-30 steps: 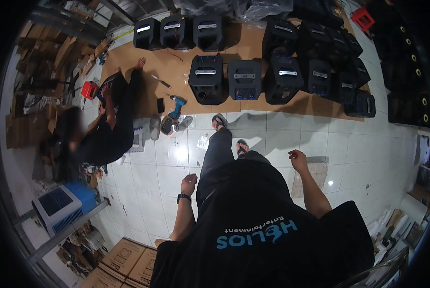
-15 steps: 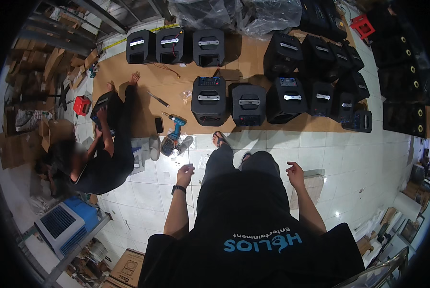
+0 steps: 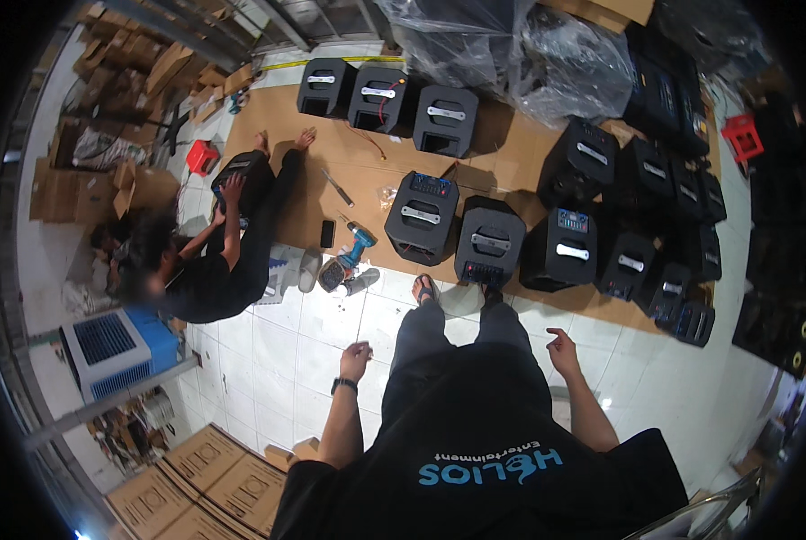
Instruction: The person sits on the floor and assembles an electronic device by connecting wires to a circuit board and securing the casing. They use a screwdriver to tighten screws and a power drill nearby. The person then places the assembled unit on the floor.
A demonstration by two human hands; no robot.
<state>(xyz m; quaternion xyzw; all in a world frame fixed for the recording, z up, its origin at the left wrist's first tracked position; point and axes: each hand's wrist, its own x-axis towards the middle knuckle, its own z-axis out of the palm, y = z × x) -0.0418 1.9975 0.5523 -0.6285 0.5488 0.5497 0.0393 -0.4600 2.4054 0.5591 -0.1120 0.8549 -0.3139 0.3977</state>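
My left hand (image 3: 356, 360), with a dark watch on its wrist, hangs over the white tiled floor, its fingers loosely bent and holding nothing. My right hand (image 3: 562, 352) is likewise bare over the tiles, index finger stretched out and the others partly curled. Neither hand touches anything. Beyond my feet, black speaker boxes with silver handles stand in rows; nearest are a speaker with a control panel on top (image 3: 423, 216), a speaker with its panel facing me (image 3: 490, 241) and another speaker (image 3: 559, 249). A blue cordless drill (image 3: 356, 246) lies left of them.
A seated co-worker (image 3: 209, 283) handles a black speaker (image 3: 245, 180) at the left. Brown cardboard (image 3: 272, 117) lies under the speakers, with a phone (image 3: 328, 234) and a screwdriver (image 3: 337, 187). Stacked cartons (image 3: 205, 463) stand lower left, near an air cooler (image 3: 119, 351). Red stools (image 3: 202, 157) flank the area.
The whole view has turned and shifted, so the speakers sit lower and further right. My feet have moved, and both hands hang lower in the picture. The co-worker stays seated by the speaker.
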